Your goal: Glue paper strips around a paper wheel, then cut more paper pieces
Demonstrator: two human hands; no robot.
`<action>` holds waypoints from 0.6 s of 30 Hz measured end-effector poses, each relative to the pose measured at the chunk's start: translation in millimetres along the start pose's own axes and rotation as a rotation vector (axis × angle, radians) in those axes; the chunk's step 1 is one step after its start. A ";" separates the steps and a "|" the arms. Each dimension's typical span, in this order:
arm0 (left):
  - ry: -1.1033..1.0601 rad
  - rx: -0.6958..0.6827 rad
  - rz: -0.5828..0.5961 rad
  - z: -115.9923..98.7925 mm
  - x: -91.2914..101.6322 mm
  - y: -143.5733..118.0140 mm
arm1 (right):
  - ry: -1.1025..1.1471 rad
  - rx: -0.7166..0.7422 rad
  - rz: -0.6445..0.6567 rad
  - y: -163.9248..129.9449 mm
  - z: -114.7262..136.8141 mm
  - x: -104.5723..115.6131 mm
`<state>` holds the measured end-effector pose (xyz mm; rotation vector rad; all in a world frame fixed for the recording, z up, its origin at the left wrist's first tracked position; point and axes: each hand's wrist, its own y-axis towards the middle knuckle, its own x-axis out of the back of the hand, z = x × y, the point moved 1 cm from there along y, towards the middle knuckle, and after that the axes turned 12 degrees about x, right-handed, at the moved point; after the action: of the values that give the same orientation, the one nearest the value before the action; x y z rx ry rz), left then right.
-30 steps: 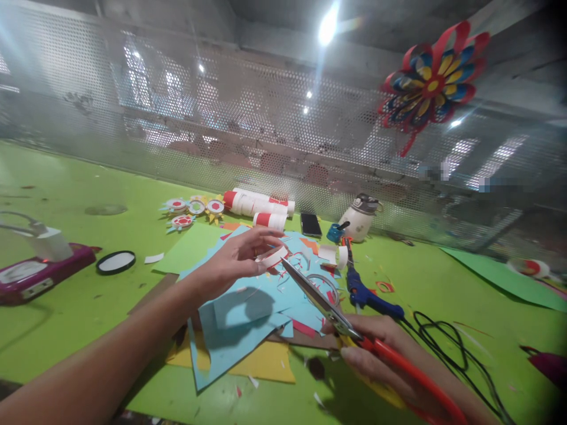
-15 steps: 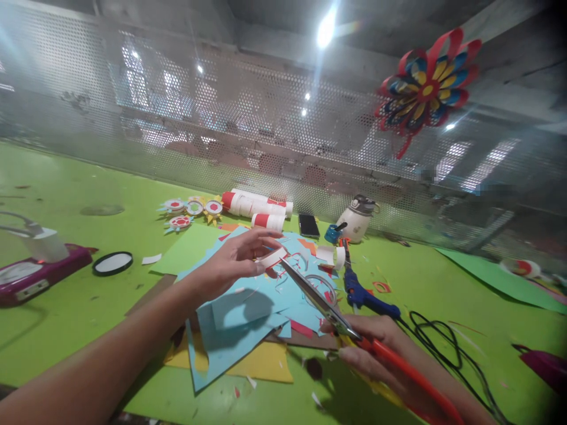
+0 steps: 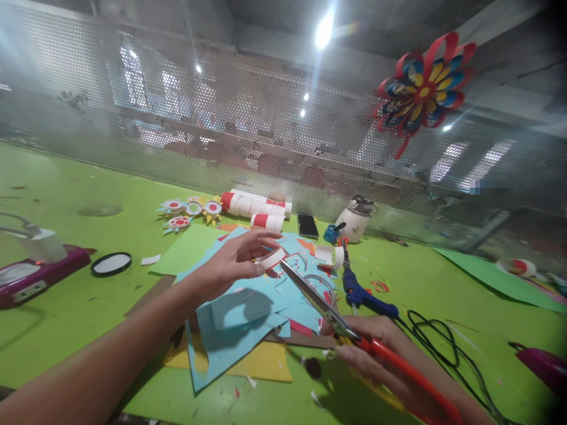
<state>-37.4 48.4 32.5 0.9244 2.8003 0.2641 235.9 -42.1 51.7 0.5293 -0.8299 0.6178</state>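
Observation:
My left hand (image 3: 237,258) pinches a white paper ring (image 3: 271,258) with a red edge above the pile of paper. In my right hand (image 3: 370,348) is a pair of scissors (image 3: 328,314) with red and yellow handles, its blades pointing up and left. The blade tips end at the right side of the ring; whether they touch it I cannot tell. Under both hands lie light blue paper sheets (image 3: 230,348), strewn with thin curled offcuts. A cut white cup piece (image 3: 330,257) lies to the right of the ring.
A blue glue gun (image 3: 367,298) with a black cable lies right of the paper. Paper cups (image 3: 257,205), a phone (image 3: 307,226) and a white bottle (image 3: 354,221) stand behind. At left is a purple power strip (image 3: 48,274). A paper flower (image 3: 425,91) hangs at upper right.
Almost nothing differs. The view has shifted very slightly; the left hand keeps the ring and the scissors stay at its right side.

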 end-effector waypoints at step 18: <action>-0.027 0.103 -0.159 -13.0 -10.9 -1.7 | 0.147 0.005 -0.071 5.8 3.0 -2.5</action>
<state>-32.6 39.1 46.0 0.7141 2.8654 0.0845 229.1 -40.7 52.5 0.5095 -0.6682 0.5859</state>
